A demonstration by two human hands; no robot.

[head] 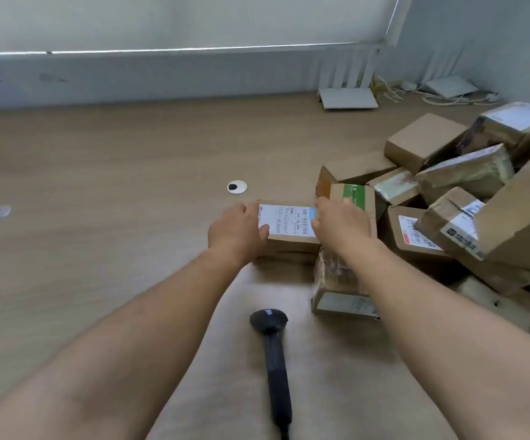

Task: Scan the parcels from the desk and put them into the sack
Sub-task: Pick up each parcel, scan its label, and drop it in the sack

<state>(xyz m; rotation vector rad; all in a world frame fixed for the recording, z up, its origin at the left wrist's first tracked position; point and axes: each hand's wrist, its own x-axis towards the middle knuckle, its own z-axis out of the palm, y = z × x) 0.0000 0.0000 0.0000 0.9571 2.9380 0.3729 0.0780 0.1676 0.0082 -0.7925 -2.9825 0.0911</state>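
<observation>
Both bare forearms reach straight out over the desk [98,160] to one small box [289,231]. The left hand [236,231] clasps its left end, thumb lying on the white label [284,220], the other fingers wrapped over the far edge and out of sight. The right hand [341,225] grips the right end, fingers curled down over the label's blue-marked edge; how they lie beyond that I cannot tell.

The box is plain brown cardboard, flat and rectangular, and sits on the desk just left of the pile [466,198]. Its label carries barcodes and fine print, too small to read.

The desk is pale wood-grain laminate with two round cable grommets [236,187]. A black handheld scanner [273,350] lies between the forearms, head toward the box, handle running to the bottom edge. The pile crowds the right side: brown cartons, some taped glossy, some labelled, tilted against each other. One taped parcel [340,290] lies under the right wrist, close against the held box. At the back corner stand a white router [347,98] and loose cables [447,98].
</observation>
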